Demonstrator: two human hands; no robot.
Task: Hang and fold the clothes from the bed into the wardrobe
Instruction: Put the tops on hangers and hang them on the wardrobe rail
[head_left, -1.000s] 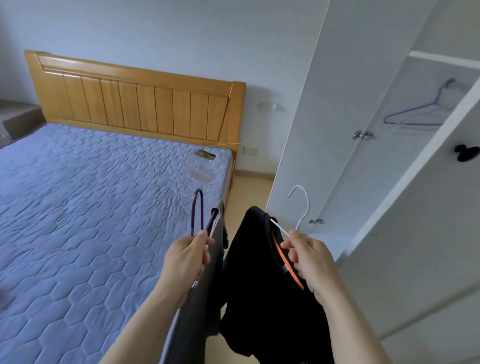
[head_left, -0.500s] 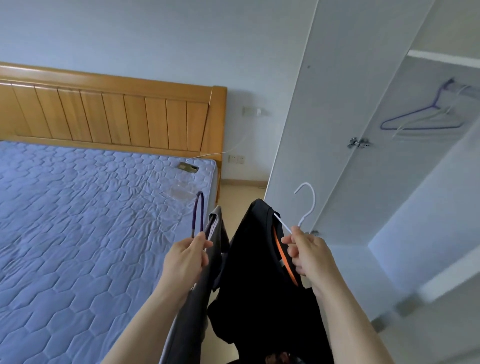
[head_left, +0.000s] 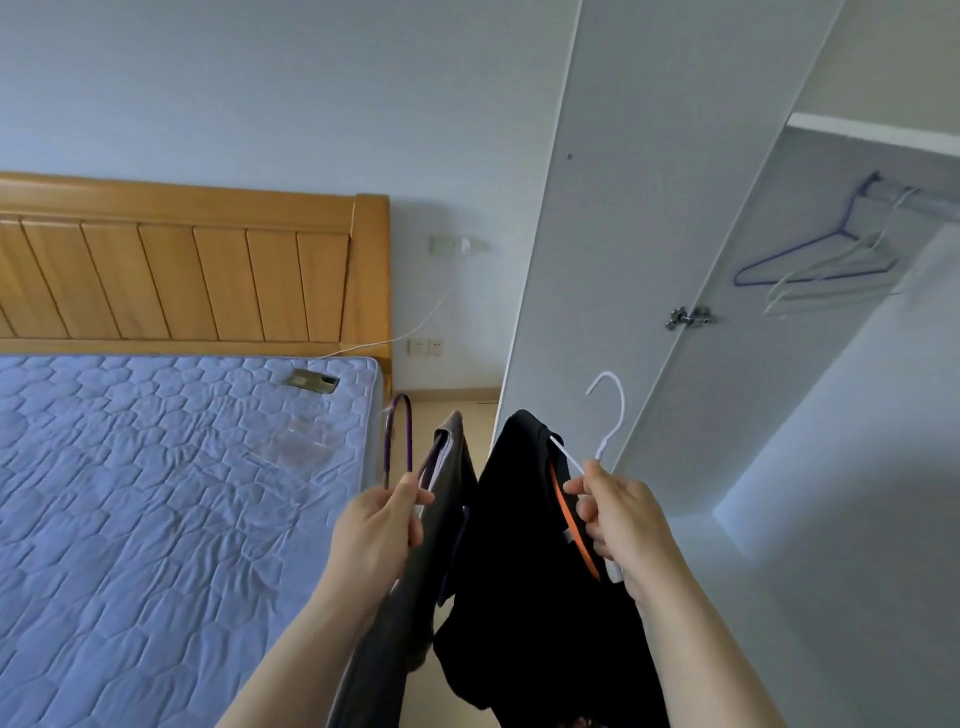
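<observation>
My left hand (head_left: 375, 535) grips a purple hanger (head_left: 400, 439) by its neck; a grey garment (head_left: 415, 582) hangs from it. My right hand (head_left: 618, 514) pinches a white hanger (head_left: 609, 410) that carries a black garment (head_left: 514, 571) with an orange collar lining. Both garments dangle side by side between the bed (head_left: 156, 493) and the open wardrobe (head_left: 831, 389). High at the right, the wardrobe rail (head_left: 914, 200) holds an empty purple hanger (head_left: 800, 260) and pale empty hangers (head_left: 831, 283).
The white wardrobe door (head_left: 649, 208) stands open right behind the white hanger. A phone (head_left: 313, 381) on a cable and clear plastic wrapping (head_left: 304, 441) lie on the blue mattress near the wooden headboard (head_left: 182, 270). A strip of floor (head_left: 441, 410) runs between bed and wardrobe.
The view has turned right and tilted up, so more of the wardrobe interior and rail shows. Both hands keep the same hold on their hangers, slightly higher.
</observation>
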